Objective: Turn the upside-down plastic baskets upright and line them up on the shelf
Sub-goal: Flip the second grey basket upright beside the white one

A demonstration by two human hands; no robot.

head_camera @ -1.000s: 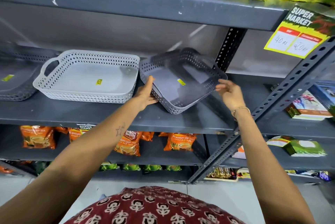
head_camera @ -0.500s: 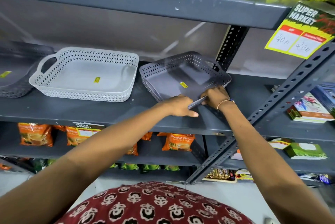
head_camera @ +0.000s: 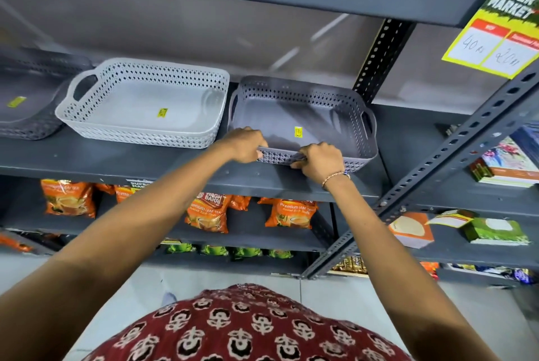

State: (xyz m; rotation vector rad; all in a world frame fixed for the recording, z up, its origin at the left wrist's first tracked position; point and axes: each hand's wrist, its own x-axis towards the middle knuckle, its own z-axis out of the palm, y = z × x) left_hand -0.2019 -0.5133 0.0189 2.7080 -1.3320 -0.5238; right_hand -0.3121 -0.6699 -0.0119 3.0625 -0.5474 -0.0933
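A grey perforated basket [head_camera: 294,109] stands upright on the grey metal shelf [head_camera: 145,162], a yellow sticker on its floor. My left hand [head_camera: 245,144] and my right hand [head_camera: 320,160] both grip its near rim, side by side. To its left a white perforated basket [head_camera: 140,106] stands upright, almost touching it. At the far left edge sits a dark grey basket [head_camera: 26,109], only partly in view and blurred.
A perforated upright post [head_camera: 379,54] rises just behind the grey basket's right end, and a slanted metal brace [head_camera: 437,173] runs at right. A yellow price sign [head_camera: 495,36] hangs from the shelf above. Orange tea packets [head_camera: 208,211] fill the shelf below.
The grey basket went from tilted in my hands to flat on the shelf beside the white one. Both hands shifted from its sides to its near rim.
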